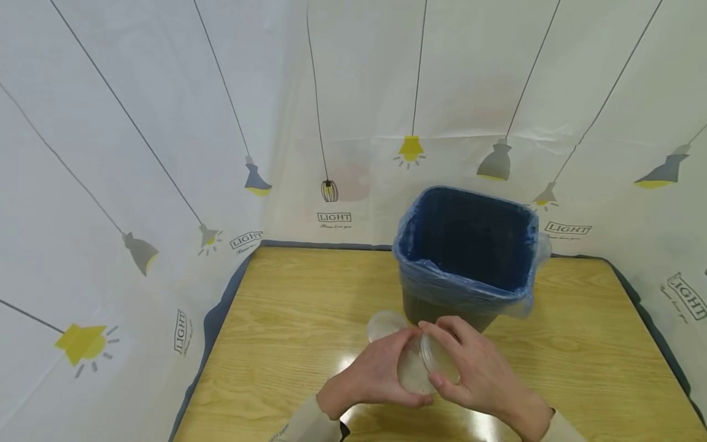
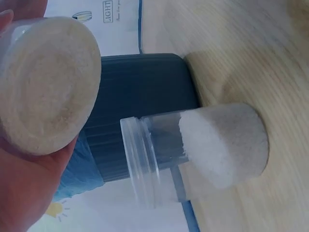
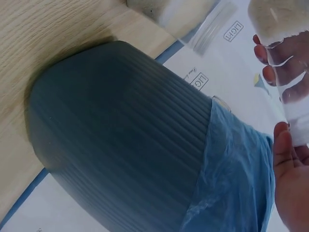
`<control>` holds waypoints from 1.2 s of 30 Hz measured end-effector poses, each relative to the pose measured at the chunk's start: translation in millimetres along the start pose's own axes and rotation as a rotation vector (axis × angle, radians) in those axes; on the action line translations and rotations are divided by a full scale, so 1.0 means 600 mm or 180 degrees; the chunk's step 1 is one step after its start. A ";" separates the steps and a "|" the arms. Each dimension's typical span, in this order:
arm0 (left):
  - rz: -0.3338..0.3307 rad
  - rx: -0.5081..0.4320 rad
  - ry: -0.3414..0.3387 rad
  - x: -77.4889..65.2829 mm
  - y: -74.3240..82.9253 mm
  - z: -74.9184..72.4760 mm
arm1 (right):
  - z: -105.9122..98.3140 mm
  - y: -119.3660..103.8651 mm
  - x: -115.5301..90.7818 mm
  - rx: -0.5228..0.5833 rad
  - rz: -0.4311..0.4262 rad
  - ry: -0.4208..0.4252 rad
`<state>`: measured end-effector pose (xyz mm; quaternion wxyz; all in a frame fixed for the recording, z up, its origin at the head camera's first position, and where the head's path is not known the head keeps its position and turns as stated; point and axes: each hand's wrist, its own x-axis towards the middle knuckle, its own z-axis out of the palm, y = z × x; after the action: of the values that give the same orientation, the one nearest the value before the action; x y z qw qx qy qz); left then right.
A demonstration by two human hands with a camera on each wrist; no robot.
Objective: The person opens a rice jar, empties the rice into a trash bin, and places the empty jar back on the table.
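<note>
My left hand (image 1: 381,368) grips a clear plastic jar (image 1: 411,369) around its side, above the table and in front of the bin. Pale, grainy powder fills the jar's base end, seen from below in the left wrist view. At the ridged rim end, my right hand (image 1: 482,371) holds the jar with thumb and fingers. Whether a lid is on that end I cannot tell. A second clear jar (image 2: 217,150), partly filled with similar powder, stands upright on the table beside the bin. From the head camera, my left hand partly covers this second jar.
A dark ribbed bin (image 3: 116,121) lined with a blue plastic bag (image 1: 469,285) stands on the wooden table (image 1: 298,307), just beyond my hands. White sheeting (image 1: 353,98) printed with lamps hangs behind and at both sides of the table.
</note>
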<state>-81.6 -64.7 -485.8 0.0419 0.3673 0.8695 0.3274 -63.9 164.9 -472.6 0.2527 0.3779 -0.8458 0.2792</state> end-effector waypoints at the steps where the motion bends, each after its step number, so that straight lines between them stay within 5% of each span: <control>1: 0.0037 0.0039 0.0014 0.001 -0.001 0.000 | -0.002 0.001 -0.001 0.0030 -0.0005 -0.0030; 9: 0.0287 0.0196 0.0000 0.007 -0.009 -0.013 | -0.022 0.006 -0.012 0.0118 -0.0080 -0.0444; 18: 0.0467 0.0613 0.0021 0.013 -0.015 -0.023 | -0.028 0.001 -0.008 0.0130 -0.0298 -0.0418; 21: 0.0531 0.0855 0.0238 0.015 -0.015 -0.022 | -0.028 -0.005 -0.010 0.0222 0.0108 -0.0494; 27: 0.0649 0.1520 0.0915 0.014 -0.018 -0.012 | -0.023 -0.024 -0.005 0.0472 0.1371 -0.0510; 31: 0.0673 0.1772 0.1131 0.014 -0.021 -0.006 | -0.019 -0.030 0.000 0.0339 0.1506 -0.0434; 36: 0.0678 0.1817 0.1126 0.015 -0.021 -0.005 | -0.018 -0.029 0.000 0.0396 0.1345 -0.0329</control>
<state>-96.9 -66.9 -489.7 -0.2482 0.3904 0.8766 0.1323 -47.9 162.2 -459.5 0.1211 0.2210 -0.8991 0.3579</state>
